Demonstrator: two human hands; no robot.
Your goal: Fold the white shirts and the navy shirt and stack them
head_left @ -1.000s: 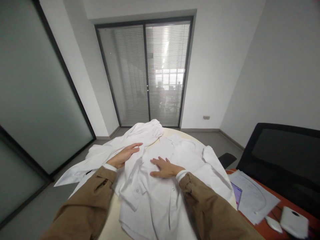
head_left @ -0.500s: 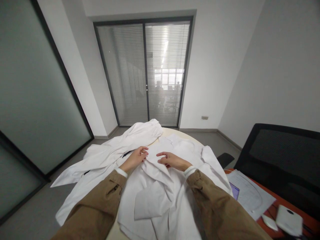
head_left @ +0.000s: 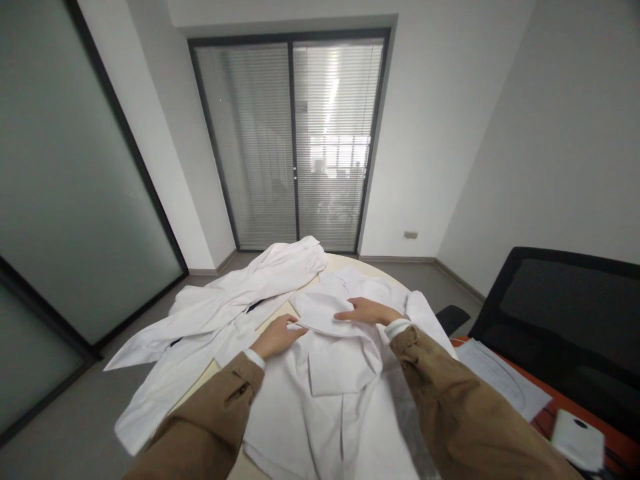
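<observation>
A white lab coat (head_left: pixel 345 372) with a square patch pocket lies rumpled over the round table (head_left: pixel 197 385). At its left edge, my left hand (head_left: pixel 279 335) is closed, pinching the cloth between thumb and fingers. My right hand (head_left: pixel 369 311) grips a fold of the same coat a little farther up and to the right; some of its fingertips are hidden by cloth. A smooth band of fabric stretches between the two hands. Beside it on the left lies a second white garment (head_left: pixel 245 280), loosely bunched, its sleeve-like end hanging past the table edge.
To the right, an orange-red surface (head_left: pixel 537 393) carries papers (head_left: pixel 503 380) and a white device (head_left: pixel 579 439). A black mesh chair (head_left: pixel 565 313) stands behind it. Beyond the table is a glass partition with blinds (head_left: pixel 330 147).
Both hands have moved, the right one farther right and up, the left slightly down. The coat's cloth and pocket have shifted right and away from me, baring more tabletop on the left.
</observation>
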